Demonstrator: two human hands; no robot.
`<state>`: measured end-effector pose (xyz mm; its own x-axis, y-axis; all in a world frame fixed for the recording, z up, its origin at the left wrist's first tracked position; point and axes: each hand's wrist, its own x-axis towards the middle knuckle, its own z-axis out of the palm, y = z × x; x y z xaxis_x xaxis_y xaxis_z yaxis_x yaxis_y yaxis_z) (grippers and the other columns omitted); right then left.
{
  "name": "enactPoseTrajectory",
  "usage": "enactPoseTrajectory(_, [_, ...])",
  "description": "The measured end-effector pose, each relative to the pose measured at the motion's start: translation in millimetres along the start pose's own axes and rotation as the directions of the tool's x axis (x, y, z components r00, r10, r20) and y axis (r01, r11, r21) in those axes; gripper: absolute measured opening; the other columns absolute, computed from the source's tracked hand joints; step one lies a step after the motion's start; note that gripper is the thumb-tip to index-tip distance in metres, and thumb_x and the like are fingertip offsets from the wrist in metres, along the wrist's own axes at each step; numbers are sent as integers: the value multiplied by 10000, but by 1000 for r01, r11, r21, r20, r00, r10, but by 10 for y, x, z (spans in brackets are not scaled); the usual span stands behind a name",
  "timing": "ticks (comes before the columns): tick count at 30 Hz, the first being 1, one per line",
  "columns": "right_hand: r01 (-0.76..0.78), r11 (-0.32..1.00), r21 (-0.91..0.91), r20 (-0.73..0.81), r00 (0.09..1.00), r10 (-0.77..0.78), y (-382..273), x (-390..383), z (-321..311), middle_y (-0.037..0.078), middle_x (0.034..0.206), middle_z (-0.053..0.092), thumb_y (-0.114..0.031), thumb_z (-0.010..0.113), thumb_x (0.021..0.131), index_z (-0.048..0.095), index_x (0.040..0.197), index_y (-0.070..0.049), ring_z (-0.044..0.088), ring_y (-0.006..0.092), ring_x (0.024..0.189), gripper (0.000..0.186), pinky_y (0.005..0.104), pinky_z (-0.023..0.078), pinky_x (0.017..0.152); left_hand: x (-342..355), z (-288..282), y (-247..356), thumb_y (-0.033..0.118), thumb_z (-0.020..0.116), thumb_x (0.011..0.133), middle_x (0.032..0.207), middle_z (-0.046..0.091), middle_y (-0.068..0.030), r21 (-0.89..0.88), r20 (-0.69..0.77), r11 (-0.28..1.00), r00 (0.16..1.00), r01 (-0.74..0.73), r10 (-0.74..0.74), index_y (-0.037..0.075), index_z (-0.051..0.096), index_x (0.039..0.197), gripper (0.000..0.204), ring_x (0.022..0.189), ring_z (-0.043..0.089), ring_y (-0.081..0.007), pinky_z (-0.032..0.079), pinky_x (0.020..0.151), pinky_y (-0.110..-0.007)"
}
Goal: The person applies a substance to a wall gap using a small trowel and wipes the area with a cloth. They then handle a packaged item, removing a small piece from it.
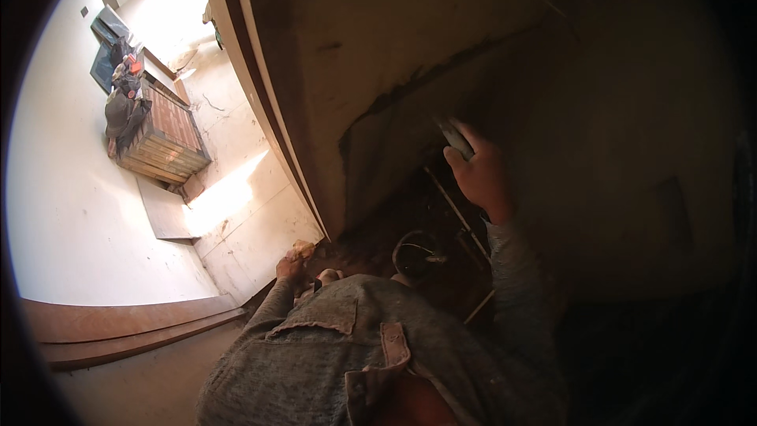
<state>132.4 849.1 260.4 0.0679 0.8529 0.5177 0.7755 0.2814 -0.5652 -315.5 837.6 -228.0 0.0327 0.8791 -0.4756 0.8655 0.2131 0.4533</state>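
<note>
Raised in front of the dim wall (410, 47), my right hand (485, 177) is closed around a slim, pale grey hand tool (455, 139). Its tip is blurred and points up and left, so I cannot make out its exact kind. A dark, ragged line (441, 71) runs along the wall above it. Low down by the door frame, my left hand (290, 268) is closed on a small yellowish lump (302, 248), perhaps a sponge. Part of that hand's fingers is hard to see.
A wooden door frame (268, 102) divides this dark space from a bright room. There, a stack of wooden panels (169, 138) carries bags and clutter. A looped cable (402, 248) and thin rods (457, 209) lie below my right hand. Brown boards (134, 323) edge the lower left.
</note>
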Motion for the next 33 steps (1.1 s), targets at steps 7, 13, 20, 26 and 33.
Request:
enactPoseTrajectory(7, [-521,735,434,244,854,460,-119,-19,210,-21,645,572,-265,659,925,684,1023,9,490,51,580,292,264,411,537,-344,-202,155,463,596,918,1069,704,-208,-23,64,998,997,50,-48,6,679,1112,503,1036,680,-352,541,875,-443])
enactPoseTrajectory(13, [-590,667,455,328,808,490,-339,-94,336,-5,643,577,-261,657,924,661,932,3,501,66,580,265,271,411,541,-210,-114,-8,338,554,964,1104,711,-132,193,36,979,998,-65,59,120,686,1129,303,1030,691,-324,563,858,-420])
enactPoseTrajectory(20, [-502,760,413,306,863,403,-673,-309,459,38,664,605,-263,635,942,671,1038,22,550,102,613,303,300,444,575,25,13,-157,450,684,838,1029,710,-225,25,4,999,999,-33,33,-15,698,1041,508,1013,679,-370,528,888,-461])
enactPoseTrajectory(26, [-14,995,96,-18,1000,15,-584,-603,904,204,944,717,-320,654,946,590,1318,18,729,314,818,506,374,572,707,113,60,-214,454,668,856,1030,711,-212,104,-2,991,997,-83,83,8,708,1042,485,1009,678,-362,530,875,-459])
enactPoseTrajectory(33, [77,948,-309,164,986,-27,-431,-672,883,223,997,699,-308,688,911,487,1445,-67,720,361,805,619,413,588,681,-145,-161,122,520,637,884,1004,713,-213,-87,35,992,995,91,-88,18,707,1042,531,970,688,-372,536,851,-467])
